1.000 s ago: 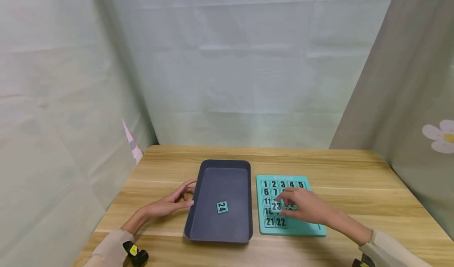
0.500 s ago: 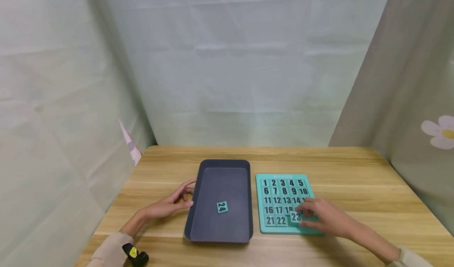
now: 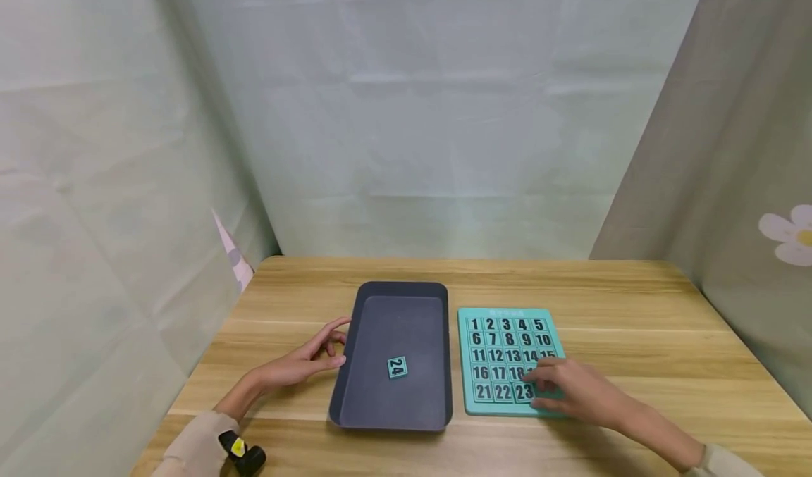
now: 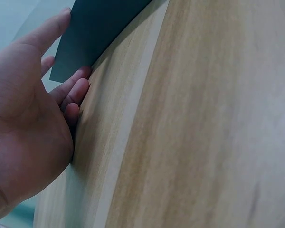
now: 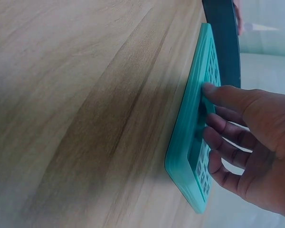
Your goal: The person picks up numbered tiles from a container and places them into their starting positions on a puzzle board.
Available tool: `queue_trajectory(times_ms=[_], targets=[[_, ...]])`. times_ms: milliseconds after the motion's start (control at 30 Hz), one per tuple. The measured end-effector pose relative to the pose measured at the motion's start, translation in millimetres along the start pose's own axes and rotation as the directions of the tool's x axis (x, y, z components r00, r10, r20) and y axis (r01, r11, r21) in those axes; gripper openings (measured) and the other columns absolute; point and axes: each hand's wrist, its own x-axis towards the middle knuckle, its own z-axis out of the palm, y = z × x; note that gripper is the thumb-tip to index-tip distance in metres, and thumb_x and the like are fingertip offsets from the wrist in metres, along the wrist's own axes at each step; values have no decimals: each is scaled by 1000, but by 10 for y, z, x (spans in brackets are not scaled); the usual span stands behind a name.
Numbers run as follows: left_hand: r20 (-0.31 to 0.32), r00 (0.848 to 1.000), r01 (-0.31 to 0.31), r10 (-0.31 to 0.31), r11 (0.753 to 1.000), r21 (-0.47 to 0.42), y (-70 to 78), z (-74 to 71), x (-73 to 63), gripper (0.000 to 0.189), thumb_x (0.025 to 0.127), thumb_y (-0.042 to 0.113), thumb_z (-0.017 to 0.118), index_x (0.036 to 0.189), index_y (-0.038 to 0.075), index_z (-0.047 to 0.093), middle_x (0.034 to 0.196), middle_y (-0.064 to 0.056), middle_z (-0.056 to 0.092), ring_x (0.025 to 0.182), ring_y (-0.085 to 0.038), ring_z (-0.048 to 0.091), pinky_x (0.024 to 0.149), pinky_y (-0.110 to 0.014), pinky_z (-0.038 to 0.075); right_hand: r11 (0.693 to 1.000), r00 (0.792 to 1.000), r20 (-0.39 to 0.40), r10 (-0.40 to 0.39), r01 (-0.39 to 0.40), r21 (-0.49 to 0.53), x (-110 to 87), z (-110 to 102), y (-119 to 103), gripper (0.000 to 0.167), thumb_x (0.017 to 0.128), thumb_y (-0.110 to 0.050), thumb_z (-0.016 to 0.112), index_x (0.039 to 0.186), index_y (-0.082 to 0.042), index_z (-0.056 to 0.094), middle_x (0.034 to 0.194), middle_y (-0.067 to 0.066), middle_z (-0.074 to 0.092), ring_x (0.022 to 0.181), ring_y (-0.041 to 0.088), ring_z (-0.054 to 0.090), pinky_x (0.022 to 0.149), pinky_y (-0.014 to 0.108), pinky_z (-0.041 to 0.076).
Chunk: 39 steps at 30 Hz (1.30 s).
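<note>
My right hand [image 3: 574, 392] is over the lower right of a turquoise number board [image 3: 469, 406]. Its thumb and index finger pinch the right side of a square tile marked 23 [image 3: 524, 392], which sits slightly askew in the bottom row beside tile 22 [image 3: 503, 392]. In the right wrist view the thumb reaches the board's edge, while the other fingers curl over its recess. My left hand [image 3: 298, 364] rests at the left rim of a dark grey tray [image 3: 431, 420], thumb and index finger spread apart along it. Inside the tray lies a tile marked 24 [image 3: 397, 367], turned sideways.
The board's upper rows hold number tiles in order. Tray and board stand side by side on a wood-grain table [image 3: 609, 294]. Behind it hangs a pale curtain [image 3: 431, 146], with more cloth along both sides.
My right hand has carried tile 23 from over the board's middle rightward, then down to the bottom row, right of tile 22. The left hand has stayed at the tray's rim.
</note>
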Motion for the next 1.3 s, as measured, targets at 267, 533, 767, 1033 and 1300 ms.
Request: queue_trajectory(times_ms=[267, 533, 767, 1033, 1300], targets=[[-1, 1000, 4, -4, 1000, -6, 20, 0, -7, 71, 106, 24, 56, 164, 24, 13, 142, -17, 41, 110, -22, 39, 88, -26, 33, 998, 997, -45, -64, 65, 27, 18, 23, 34, 31, 84, -32, 83, 109, -14, 78, 87, -12, 62, 76, -5, 53, 60, 17, 45], [-4, 1000, 12, -12, 1000, 2, 22, 0, -2, 71, 106, 26, 56, 164, 25, 14, 142, -17, 41, 111, -23, 39, 90, -26, 32, 998, 999, -18, -43, 44, 46, 51, -3, 41, 32, 84, -35, 83, 108, -15, 77, 88, -11, 62, 78, -4, 54, 61, 18, 46], [-4, 1000, -5, 5, 1000, 18, 14, 4, -7, 71, 107, 25, 55, 164, 24, 13, 143, -19, 42, 110, -24, 40, 90, -26, 33, 998, 999, 8, -53, 53, 26, 276, -98, -80, 26, 86, -28, 83, 108, -16, 76, 96, -7, 69, 80, 0, 59, 64, 19, 49], [-14, 1000, 1, -1, 1000, 23, 10, 7, 15, 70, 106, 27, 56, 163, 26, 15, 142, -18, 42, 112, -24, 42, 92, -26, 34, 998, 994, 94, -56, 57, -9, 755, -176, -410, 22, 91, -28, 78, 111, -18, 77, 99, -5, 70, 84, 6, 63, 68, 20, 52], [-16, 1000, -12, 12, 1000, 6, 20, 40, 5, 71, 106, 25, 56, 164, 23, 15, 140, -20, 43, 109, -21, 43, 89, -25, 34, 981, 976, 127, -176, 185, -62, 1229, -19, -780, 20, 92, -32, 77, 107, -19, 78, 92, -8, 67, 79, 1, 62, 64, 14, 48]])
